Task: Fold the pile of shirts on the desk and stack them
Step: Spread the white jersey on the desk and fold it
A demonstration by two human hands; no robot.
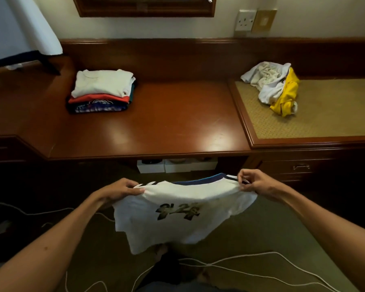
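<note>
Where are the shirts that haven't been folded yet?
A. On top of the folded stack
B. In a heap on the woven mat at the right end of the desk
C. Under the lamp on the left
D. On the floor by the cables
B: the crumpled heap, white and yellow, lies on the woven mat at the right, apart from the folded stack at the left of the desk.

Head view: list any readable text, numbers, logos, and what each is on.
Nothing reads cleanly.
White shirt held by left hand and right hand: dark print, seen upside down and creased, unreadable.
Folded stack, blue shirt near the bottom: white graphic, too blurred to read.
Wall socket: no legible marking.
Unfolded pile: no text visible.
</note>
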